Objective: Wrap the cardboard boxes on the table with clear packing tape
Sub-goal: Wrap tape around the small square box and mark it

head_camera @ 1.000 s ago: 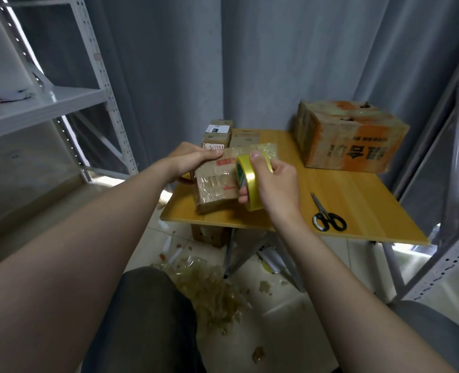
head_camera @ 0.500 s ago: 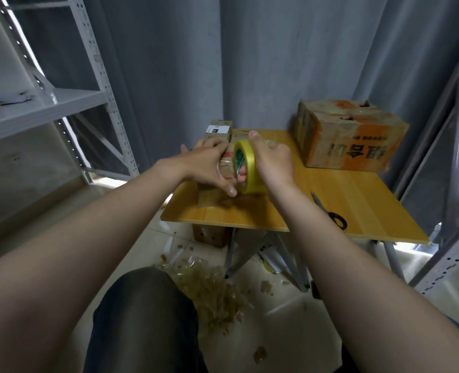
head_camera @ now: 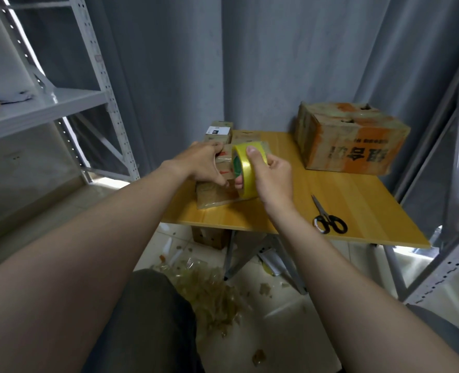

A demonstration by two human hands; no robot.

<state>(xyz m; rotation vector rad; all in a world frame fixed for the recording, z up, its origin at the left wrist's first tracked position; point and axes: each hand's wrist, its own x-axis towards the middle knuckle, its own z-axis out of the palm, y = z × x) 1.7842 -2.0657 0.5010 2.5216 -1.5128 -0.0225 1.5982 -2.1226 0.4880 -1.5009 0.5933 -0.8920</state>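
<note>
Yellow on its outer band, the tape roll (head_camera: 246, 172) stands on edge against the right side of the small cardboard box (head_camera: 212, 197). The box lies on the table (head_camera: 344, 200) near the front left corner. The right hand (head_camera: 274, 180) grips the roll, thumb pressed on the outer band and a fingertip showing through the core. The left hand (head_camera: 204, 164) holds the box from above, fingers curled over its far top edge and thumb down the near face. The box's near face looks glossy with tape. Behind it, at the table's back edge, sit more small boxes (head_camera: 219, 131), and a large worn box (head_camera: 349, 141) with orange print fills the far right corner. Black-handled scissors (head_camera: 329, 220) lie near the front edge, apart from the right wrist. Crumpled tape scraps (head_camera: 209, 289) litter the floor below.
</note>
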